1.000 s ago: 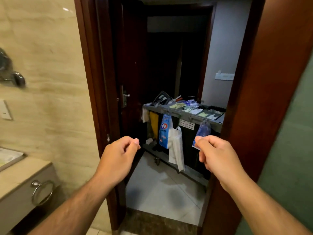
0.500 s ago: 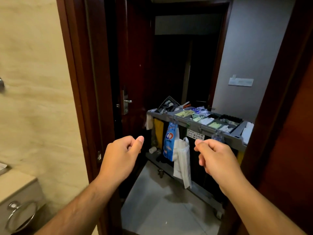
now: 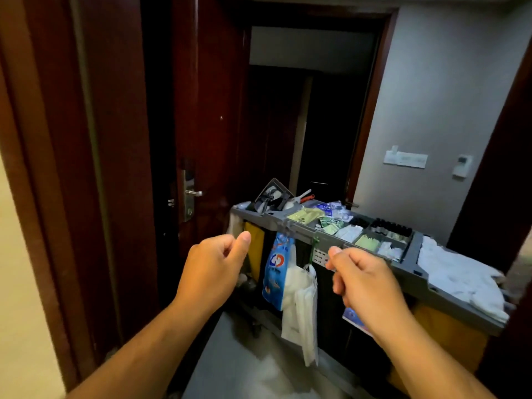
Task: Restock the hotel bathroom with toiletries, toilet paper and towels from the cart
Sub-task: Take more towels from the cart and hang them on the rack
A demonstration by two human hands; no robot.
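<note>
A dark wooden door (image 3: pixel 201 110) stands open, a metal lever handle (image 3: pixel 193 193) on its edge. A white switch panel (image 3: pixel 405 159) and small wall controller (image 3: pixel 462 166) sit on the grey wall (image 3: pixel 446 96).

left hand (image 3: pixel 213 270), right hand (image 3: pixel 363 285), both loosely fisted

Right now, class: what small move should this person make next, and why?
Probably reach the right hand forward to the small packets in the cart tray: both it and the left hand are curled and hold nothing, and the cart stands close ahead.
</note>
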